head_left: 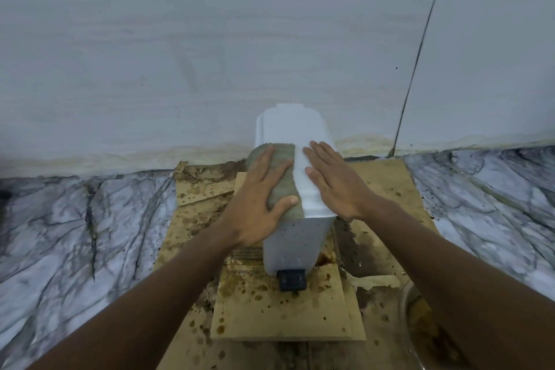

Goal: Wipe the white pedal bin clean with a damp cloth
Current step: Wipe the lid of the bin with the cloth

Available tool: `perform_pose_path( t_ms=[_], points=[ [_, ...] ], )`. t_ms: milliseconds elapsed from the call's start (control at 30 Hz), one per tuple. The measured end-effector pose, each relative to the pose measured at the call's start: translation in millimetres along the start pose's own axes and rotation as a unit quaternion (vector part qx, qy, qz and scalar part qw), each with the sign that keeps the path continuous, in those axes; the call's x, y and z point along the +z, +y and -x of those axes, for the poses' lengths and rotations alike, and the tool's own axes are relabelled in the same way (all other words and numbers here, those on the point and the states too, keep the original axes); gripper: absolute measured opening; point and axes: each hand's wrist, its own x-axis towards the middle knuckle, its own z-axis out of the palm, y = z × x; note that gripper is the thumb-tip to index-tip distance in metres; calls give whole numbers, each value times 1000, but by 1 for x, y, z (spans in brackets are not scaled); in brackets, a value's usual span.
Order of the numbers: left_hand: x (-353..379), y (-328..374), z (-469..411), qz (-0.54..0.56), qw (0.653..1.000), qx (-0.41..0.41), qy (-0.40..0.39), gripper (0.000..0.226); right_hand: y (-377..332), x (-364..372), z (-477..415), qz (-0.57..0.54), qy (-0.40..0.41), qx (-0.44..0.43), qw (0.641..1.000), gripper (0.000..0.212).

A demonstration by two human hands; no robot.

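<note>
White pedal bin [295,132] stands on stained cardboard [285,318], back close to the wall [180,54]. Our left hand [258,198] lies flat, fingers spread, pressing a grey-green cloth [283,156] over the lid's left edge. Our right hand [333,180] rests flat on the lid's right half, holding nothing. Black pedal [292,279] juts in front. Marble floor [75,219] lies open on both sides; glass bowl [405,306] low right.

white pedal bin [295,237] upright on cardboard – grey-green cloth [280,173] draped over lid
</note>
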Motion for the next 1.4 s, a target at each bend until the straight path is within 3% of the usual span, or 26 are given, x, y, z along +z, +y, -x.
perform_pose_path(
  t_ms=[100,200,300,367,433,500,600,800,967,1167,1267,1400],
  points=[
    [31,12,13,38,989,-82,117,72,0,3,-3,11,4,0,1000,58],
    [60,33,23,14,980,-126,156,68,2,4,-3,8,13,-5,1000,59],
    [57,17,23,-58,988,-57,129,69,4,3,-2,3,13,-3,1000,62],
    [38,-8,17,-110,990,46,69,71,6,0,-1,-4,9,4,1000,59],
    [14,-25,12,-112,989,95,-2,72,4,-2,0,-9,2,2,1000,60],
    [-1,-32,12,-81,992,86,-44,71,2,-3,0,-15,-4,0,1000,60],
    [-4,-36,14,-73,992,92,-35,71,-1,-3,-1,-19,-7,3,1000,60],
    [15,-10,-6,-196,970,140,25,74,0,0,-5,-15,7,5,1000,56],
    [-8,-27,-5,-117,979,165,-27,74,2,-4,-5,-44,-8,-2,999,59],
    [-28,-42,7,-12,994,105,-15,74,-4,-5,-5,-26,-14,7,1000,59],
    [-14,-29,7,-47,997,66,-12,80,-8,-5,-5,-7,-10,14,1000,58],
    [9,-11,-4,-108,992,58,35,71,-7,-4,-4,-7,-8,9,1000,58]
  ],
)
